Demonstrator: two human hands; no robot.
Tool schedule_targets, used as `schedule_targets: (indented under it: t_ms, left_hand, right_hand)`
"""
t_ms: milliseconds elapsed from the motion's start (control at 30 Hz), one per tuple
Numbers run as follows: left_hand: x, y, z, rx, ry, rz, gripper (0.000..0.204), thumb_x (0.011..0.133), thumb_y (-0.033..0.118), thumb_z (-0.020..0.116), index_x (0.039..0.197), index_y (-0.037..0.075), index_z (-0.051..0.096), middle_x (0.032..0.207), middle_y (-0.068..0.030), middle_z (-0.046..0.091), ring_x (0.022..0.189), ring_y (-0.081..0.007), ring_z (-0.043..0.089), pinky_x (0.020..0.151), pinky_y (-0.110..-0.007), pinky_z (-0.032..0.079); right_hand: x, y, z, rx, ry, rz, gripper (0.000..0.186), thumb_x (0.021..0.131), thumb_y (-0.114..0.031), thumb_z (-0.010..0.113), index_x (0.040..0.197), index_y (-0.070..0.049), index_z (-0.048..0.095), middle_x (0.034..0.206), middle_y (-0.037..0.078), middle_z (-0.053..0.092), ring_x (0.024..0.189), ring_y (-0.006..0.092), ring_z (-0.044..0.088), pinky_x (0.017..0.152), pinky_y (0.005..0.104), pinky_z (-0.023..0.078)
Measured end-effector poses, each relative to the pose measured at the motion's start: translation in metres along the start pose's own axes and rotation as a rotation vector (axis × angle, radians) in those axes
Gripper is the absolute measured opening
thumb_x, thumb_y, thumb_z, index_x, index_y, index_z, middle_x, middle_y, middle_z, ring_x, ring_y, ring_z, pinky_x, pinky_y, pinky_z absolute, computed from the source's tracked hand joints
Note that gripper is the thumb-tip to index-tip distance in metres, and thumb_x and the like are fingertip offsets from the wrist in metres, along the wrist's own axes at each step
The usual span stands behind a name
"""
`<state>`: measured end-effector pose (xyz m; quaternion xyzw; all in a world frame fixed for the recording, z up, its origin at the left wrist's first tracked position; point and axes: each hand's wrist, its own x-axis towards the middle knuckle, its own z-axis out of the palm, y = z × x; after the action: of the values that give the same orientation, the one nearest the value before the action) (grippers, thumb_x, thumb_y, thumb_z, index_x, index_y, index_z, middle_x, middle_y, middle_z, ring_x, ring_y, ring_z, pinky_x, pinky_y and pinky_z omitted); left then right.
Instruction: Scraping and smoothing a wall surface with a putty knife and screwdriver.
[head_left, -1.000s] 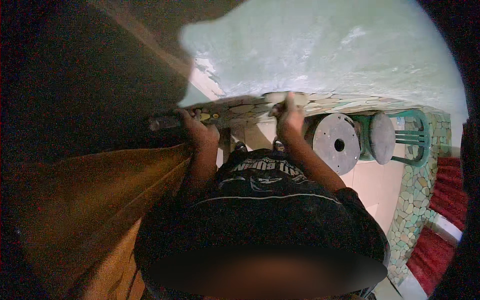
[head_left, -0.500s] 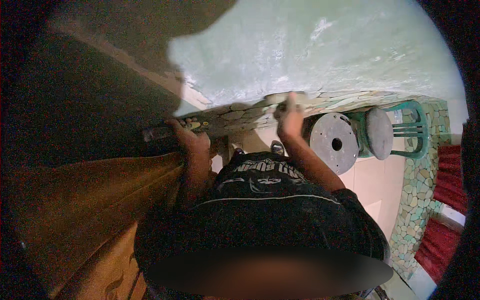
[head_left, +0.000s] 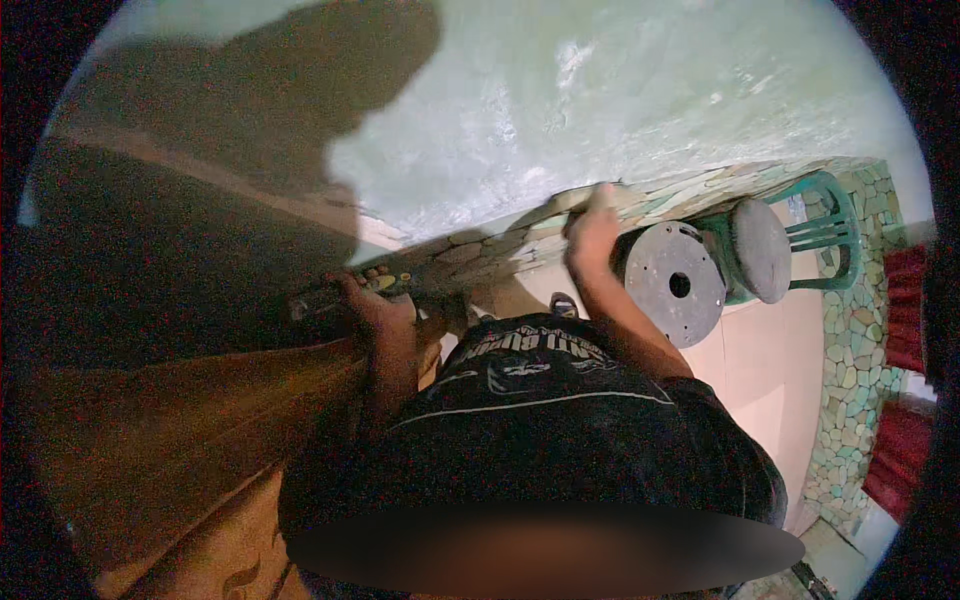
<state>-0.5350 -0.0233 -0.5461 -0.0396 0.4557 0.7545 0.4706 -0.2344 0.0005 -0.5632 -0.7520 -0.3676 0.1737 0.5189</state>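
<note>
My right hand (head_left: 592, 240) is closed on a pale flat tool (head_left: 570, 200) held against the lower edge of the mottled pale-green wall (head_left: 500, 130), just where a band of irregular stones (head_left: 470, 248) begins. To its left, my left hand (head_left: 377, 303) grips a dark tool with yellow parts (head_left: 380, 282); it sits in shadow, so the tool's shape is hard to make out. A large shadow covers the wall's left side. My dark-shirted body fills the lower middle, with one shoe (head_left: 563, 306) showing beyond it.
At the right stand a grey perforated disc (head_left: 650, 260) and a smaller round grey seat or disc (head_left: 760, 250) by a green plastic chair (head_left: 843, 235), on pale floor tiles (head_left: 760, 400). Red fabric (head_left: 905, 300) hangs beside stonework at the far right. Brown fabric (head_left: 170, 430) fills the lower left.
The view has shifted, so the wall's shadow shows larger at the top left. My right hand and its tool have moved slightly right; my left hand appears lower in the picture.
</note>
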Motion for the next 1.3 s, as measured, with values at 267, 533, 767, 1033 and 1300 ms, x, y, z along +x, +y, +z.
schedule_targets:
  t_ms: [267, 533, 767, 1033, 1300]
  left_hand:
    - [-0.005, -0.004, -0.004, 0.517, -0.126, 0.486, 0.028, 0.088, 0.037, 0.049, 0.1, 0.012, 0.049, 0.084, -0.001, 0.048, 0.072, -0.0146, 0.046, 0.068, -0.031, 0.043]
    - [-0.02, 0.009, 0.011, 0.074, -0.056, -0.017, 0.03, 0.088, 0.043, 0.047, 0.09, 0.012, 0.049, 0.077, 0.0006, 0.046, 0.067, -0.0142, 0.044, 0.067, -0.032, 0.041]
    - [-0.038, 0.011, 0.02, 0.238, -0.04, 0.15, 0.037, 0.089, 0.049, 0.043, 0.087, 0.012, 0.045, 0.072, 0.0002, 0.044, 0.065, -0.0145, 0.044, 0.064, -0.032, 0.042]
    - [0.004, 0.007, -0.011, 0.036, -0.167, -0.046, 0.034, 0.092, 0.044, 0.038, 0.092, 0.012, 0.048, 0.072, -0.001, 0.044, 0.063, -0.0156, 0.042, 0.062, -0.031, 0.042]
    - [-0.019, 0.01, 0.012, 0.063, -0.082, -0.014, 0.032, 0.093, 0.043, 0.037, 0.09, 0.013, 0.048, 0.07, 0.0, 0.044, 0.062, -0.0142, 0.042, 0.064, -0.029, 0.041]
  right_hand:
    - [-0.021, -0.034, -0.003, 0.353, -0.128, 0.23, 0.042, 0.087, -0.043, 0.051, 0.079, -0.002, 0.051, 0.062, 0.003, 0.048, 0.052, 0.0115, 0.042, 0.047, 0.0278, 0.036]
    - [-0.006, -0.047, -0.017, 0.439, -0.03, 0.28, 0.041, 0.09, -0.042, 0.046, 0.081, -0.002, 0.049, 0.067, 0.005, 0.048, 0.06, 0.0148, 0.042, 0.056, 0.0289, 0.037]
    - [0.001, -0.003, 0.004, 0.018, 0.15, -0.118, 0.043, 0.092, -0.037, 0.041, 0.07, -0.002, 0.054, 0.062, 0.005, 0.051, 0.057, 0.0173, 0.046, 0.055, 0.0325, 0.039]
    - [0.005, -0.048, -0.01, -0.057, 0.147, 0.13, 0.055, 0.093, -0.041, 0.035, 0.079, 0.01, 0.052, 0.067, 0.028, 0.051, 0.061, 0.0359, 0.049, 0.062, 0.0453, 0.04]
    - [0.043, -0.038, -0.039, 0.19, 0.177, 0.262, 0.055, 0.09, -0.043, 0.041, 0.091, 0.01, 0.054, 0.082, 0.024, 0.058, 0.08, 0.0343, 0.056, 0.075, 0.0404, 0.041]
